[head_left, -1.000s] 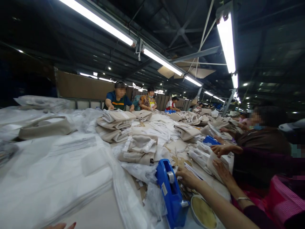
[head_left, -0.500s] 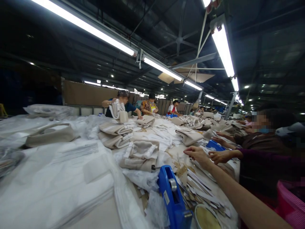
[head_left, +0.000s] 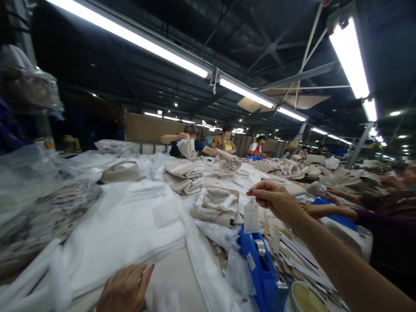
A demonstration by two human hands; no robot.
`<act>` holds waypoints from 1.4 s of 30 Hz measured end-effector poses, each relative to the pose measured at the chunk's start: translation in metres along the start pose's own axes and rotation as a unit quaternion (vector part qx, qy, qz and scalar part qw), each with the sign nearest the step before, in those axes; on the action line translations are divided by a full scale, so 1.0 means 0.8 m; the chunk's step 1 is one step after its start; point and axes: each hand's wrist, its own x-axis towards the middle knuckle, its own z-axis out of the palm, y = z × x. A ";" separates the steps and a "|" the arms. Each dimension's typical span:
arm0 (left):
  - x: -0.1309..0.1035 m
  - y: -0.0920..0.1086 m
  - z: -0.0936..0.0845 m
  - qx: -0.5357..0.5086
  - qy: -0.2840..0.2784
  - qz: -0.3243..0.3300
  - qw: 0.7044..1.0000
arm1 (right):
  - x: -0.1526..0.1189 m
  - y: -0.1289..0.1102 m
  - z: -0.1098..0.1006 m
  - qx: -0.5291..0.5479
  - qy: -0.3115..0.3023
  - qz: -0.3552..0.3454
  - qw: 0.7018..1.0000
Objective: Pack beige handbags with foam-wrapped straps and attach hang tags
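Note:
My right hand [head_left: 274, 199] is raised over the table with thumb and fingertips pinched. From that pinch hangs a small white hang tag [head_left: 251, 218], just above a blue tape dispenser [head_left: 264, 268]. At the bottom of the view, my left hand [head_left: 125, 288] lies over a stack of white and beige fabric bags [head_left: 146, 234], back of the hand up and thumb apart from the fingers. It appears to hold nothing, though some fingertips are hidden. A blurred whitish piece [head_left: 165, 299] shows beside it.
Loose tags and paper strips [head_left: 292, 255] lie right of the dispenser, near a round tin [head_left: 308, 297]. Folded beige bags [head_left: 216, 203] stand behind it. A clear plastic bag [head_left: 52, 208] lies at left. A co-worker's hand [head_left: 316, 211] and another blue dispenser [head_left: 334, 212] are at right.
The view has swung left. My left hand has come into view on the fabric bags. My right hand now has a white hang tag dangling from its fingers.

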 end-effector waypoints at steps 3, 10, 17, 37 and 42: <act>0.005 0.014 -0.009 -0.067 0.058 -0.024 0.996 | -0.008 0.002 0.038 -0.009 -0.059 0.020 0.998; 0.016 0.062 -0.039 -0.390 0.060 -0.100 0.914 | -0.026 0.011 0.113 0.009 -0.101 0.022 0.995; 0.016 0.077 -0.053 -0.491 0.032 -0.116 0.863 | -0.047 0.020 0.187 0.024 -0.179 0.034 0.983; 0.012 0.070 -0.069 -0.673 0.066 -0.212 0.706 | -0.074 0.058 0.247 -0.021 -0.326 0.065 0.943; 0.011 0.070 -0.061 -0.696 0.081 -0.230 0.675 | -0.095 0.098 0.241 0.038 -0.336 0.122 0.933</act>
